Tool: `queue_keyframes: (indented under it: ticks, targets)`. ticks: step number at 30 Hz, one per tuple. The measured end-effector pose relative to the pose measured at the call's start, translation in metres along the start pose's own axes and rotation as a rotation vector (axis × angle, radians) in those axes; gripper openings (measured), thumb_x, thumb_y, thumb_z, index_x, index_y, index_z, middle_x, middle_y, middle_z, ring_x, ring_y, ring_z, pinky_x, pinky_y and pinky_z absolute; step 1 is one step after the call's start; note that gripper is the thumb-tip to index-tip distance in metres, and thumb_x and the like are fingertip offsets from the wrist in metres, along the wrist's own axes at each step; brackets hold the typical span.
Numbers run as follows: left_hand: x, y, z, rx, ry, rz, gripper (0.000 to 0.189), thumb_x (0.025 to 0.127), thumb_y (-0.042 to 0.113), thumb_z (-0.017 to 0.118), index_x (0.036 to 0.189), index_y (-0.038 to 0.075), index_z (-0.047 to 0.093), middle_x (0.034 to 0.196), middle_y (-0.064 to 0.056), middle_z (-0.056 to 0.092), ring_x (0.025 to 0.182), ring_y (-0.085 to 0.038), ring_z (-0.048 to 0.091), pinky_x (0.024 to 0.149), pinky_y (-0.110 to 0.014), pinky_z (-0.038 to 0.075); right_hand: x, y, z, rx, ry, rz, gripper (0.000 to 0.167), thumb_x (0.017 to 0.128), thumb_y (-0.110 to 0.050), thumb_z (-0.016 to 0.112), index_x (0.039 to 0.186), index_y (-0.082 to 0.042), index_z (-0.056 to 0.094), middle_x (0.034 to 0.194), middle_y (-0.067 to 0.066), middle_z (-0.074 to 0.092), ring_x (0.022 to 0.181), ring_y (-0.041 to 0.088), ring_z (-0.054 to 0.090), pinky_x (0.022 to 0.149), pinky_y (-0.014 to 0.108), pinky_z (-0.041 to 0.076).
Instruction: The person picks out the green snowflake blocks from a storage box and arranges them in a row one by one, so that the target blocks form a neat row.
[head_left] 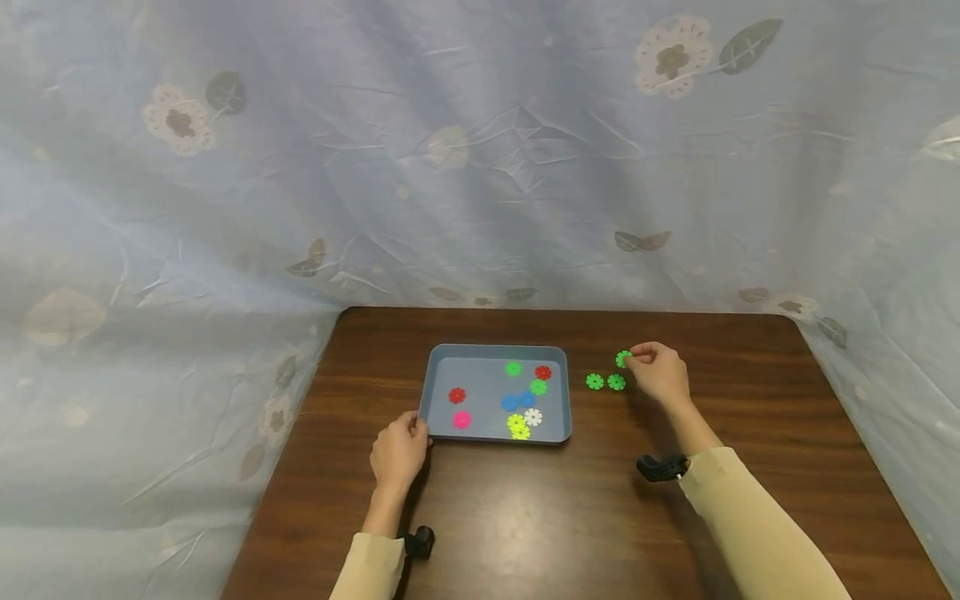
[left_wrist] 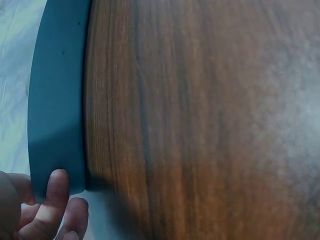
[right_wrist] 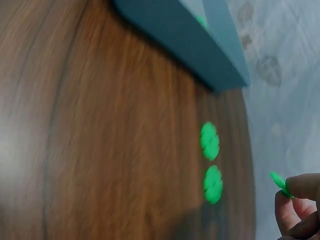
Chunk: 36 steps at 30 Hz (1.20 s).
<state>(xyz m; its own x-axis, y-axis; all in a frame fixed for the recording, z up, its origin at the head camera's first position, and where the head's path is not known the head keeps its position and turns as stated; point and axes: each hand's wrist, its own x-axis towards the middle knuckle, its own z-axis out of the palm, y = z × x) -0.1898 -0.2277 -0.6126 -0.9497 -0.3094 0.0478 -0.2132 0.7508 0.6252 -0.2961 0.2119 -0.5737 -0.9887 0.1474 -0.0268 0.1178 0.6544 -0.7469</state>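
My right hand (head_left: 660, 372) pinches a green snowflake disc (head_left: 623, 358) between thumb and fingertips; the right wrist view shows this green disc (right_wrist: 281, 184) edge-on. Just left of and below it, two more green snowflake discs lie side by side on the table, the nearer one (head_left: 616, 382) beside another (head_left: 595, 382). At the near left corner of the grey-blue tray (head_left: 442, 375), my left hand (head_left: 399, 450) grips the rim. From the left wrist, one finger presses the outer side of the tray wall (left_wrist: 57, 100), with the thumb side partly hidden.
Inside the tray lie several snowflake discs: green (head_left: 513, 368), red (head_left: 457, 396), pink (head_left: 462, 420), blue (head_left: 511, 403), white (head_left: 533, 417) and yellow (head_left: 520, 432). The brown wooden table (head_left: 495, 517) meets a flowered curtain (head_left: 480, 167) at its back edge.
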Motion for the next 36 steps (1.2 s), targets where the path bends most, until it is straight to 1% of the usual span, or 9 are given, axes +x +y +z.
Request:
queue_keyframes:
  ticks: [4,6,9,16,19,25,33,36]
  targets:
    - [-0.002,-0.003,-0.001,0.017,0.011,-0.008,0.032,0.100,0.026,0.059,0.122,0.009,0.076,0.067,0.012,0.070,0.067,-0.029,0.070,0.053,-0.046,0.051,-0.005,0.016,-0.001,-0.031,-0.013,0.053,0.035,0.101,-0.029,0.064,0.123,-0.001,0.068,0.112,0.021,0.071,0.101,0.039,0.065,0.085,0.053,0.049]
    - [-0.003,-0.004,-0.001,0.022,0.016,-0.008,0.032,0.099,0.026,0.059,0.121,0.009,0.077,0.068,0.011,0.070,0.074,-0.034,0.072,0.056,-0.050,0.053,-0.007,0.023,-0.001,-0.044,-0.023,0.074,0.035,0.101,-0.029,0.064,0.122,-0.001,0.068,0.112,0.021,0.070,0.099,0.039,0.065,0.084,0.053,0.048]
    - [-0.003,-0.005,0.000,0.025,0.019,-0.005,0.033,0.099,0.026,0.059,0.120,0.010,0.077,0.068,0.011,0.070,0.078,-0.036,0.073,0.059,-0.053,0.053,-0.008,0.033,0.000,-0.062,-0.038,0.085,0.034,0.101,-0.028,0.064,0.121,-0.001,0.068,0.111,0.020,0.072,0.098,0.038,0.066,0.083,0.052,0.049]
    - [-0.001,-0.006,-0.002,0.018,0.022,0.003,0.031,0.099,0.026,0.060,0.120,0.009,0.077,0.067,0.013,0.069,0.070,-0.030,0.071,0.055,-0.048,0.052,-0.001,0.047,0.009,-0.095,-0.055,0.070,0.032,0.100,-0.028,0.065,0.118,-0.002,0.069,0.112,0.018,0.074,0.101,0.038,0.068,0.085,0.053,0.048]
    - [-0.002,-0.006,-0.003,0.021,0.022,-0.002,0.032,0.099,0.025,0.059,0.121,0.009,0.077,0.067,0.013,0.069,0.069,-0.030,0.071,0.054,-0.048,0.051,0.000,0.048,0.011,-0.112,-0.051,0.064,0.032,0.100,-0.027,0.065,0.117,-0.001,0.070,0.112,0.019,0.074,0.101,0.039,0.068,0.086,0.055,0.048]
    - [-0.001,-0.004,-0.003,0.025,0.025,-0.005,0.032,0.098,0.025,0.060,0.121,0.010,0.077,0.067,0.013,0.070,0.074,-0.034,0.073,0.056,-0.051,0.052,-0.003,0.044,0.010,-0.142,-0.024,0.074,0.031,0.100,-0.028,0.066,0.113,0.000,0.071,0.107,0.016,0.075,0.099,0.039,0.068,0.086,0.055,0.048]
    - [0.001,0.000,-0.001,0.009,0.015,0.000,0.032,0.099,0.025,0.059,0.121,0.009,0.076,0.066,0.015,0.068,0.066,-0.024,0.069,0.053,-0.044,0.050,-0.003,0.044,0.007,-0.172,0.005,0.058,0.030,0.098,-0.029,0.069,0.108,-0.001,0.072,0.100,0.014,0.076,0.097,0.040,0.068,0.085,0.056,0.047]
    - [0.001,0.000,0.000,0.005,0.012,0.004,0.032,0.100,0.025,0.059,0.121,0.009,0.076,0.066,0.015,0.068,0.065,-0.023,0.069,0.053,-0.043,0.050,-0.003,0.045,0.007,-0.174,0.012,0.047,0.030,0.098,-0.028,0.069,0.109,-0.001,0.072,0.100,0.014,0.076,0.095,0.039,0.068,0.084,0.055,0.048]
